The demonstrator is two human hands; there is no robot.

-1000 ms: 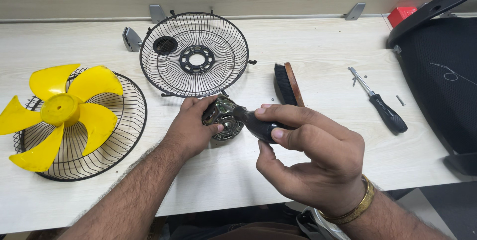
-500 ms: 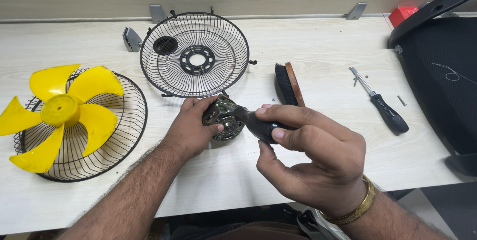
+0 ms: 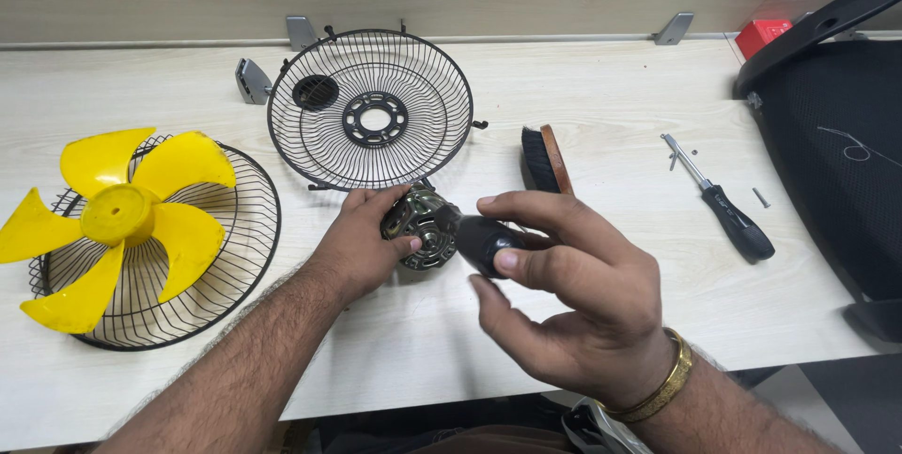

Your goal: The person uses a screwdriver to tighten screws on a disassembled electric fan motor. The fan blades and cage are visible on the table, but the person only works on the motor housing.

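Centrally, just in front of the body, a small fan motor point(image 3: 420, 227) is held down on the pale wooden table point(image 3: 601, 97) by the left hand point(image 3: 362, 242), whose fingers are curled around the motor's near-left side with the thumb laid against its face. The right hand point(image 3: 573, 299) is closed around the black handle of a screwdriver point(image 3: 481, 240), thumb pressed on the near side and fingertips wrapped over the top. The tool's long axis is seen to run from the right hand up and to the left, its front end meeting the right side of the motor; the tip itself is hidden where handle and motor overlap, so what it engages cannot be told. The motor thus lies left of and slightly beyond the right hand, directly under the left, which is the nearer of the two.

Beyond the motor a black wire fan guard point(image 3: 371, 106) is laid flat, its near rim just beside the motor. Well to the left a yellow fan blade point(image 3: 122, 219) is rested on a second wire guard point(image 3: 235, 257). To the right are found a wooden-backed brush point(image 3: 545, 158), a second screwdriver point(image 3: 728, 210) with loose screws point(image 3: 761, 197) near it, and a black mesh chair back point(image 3: 836, 153) at the table's edge
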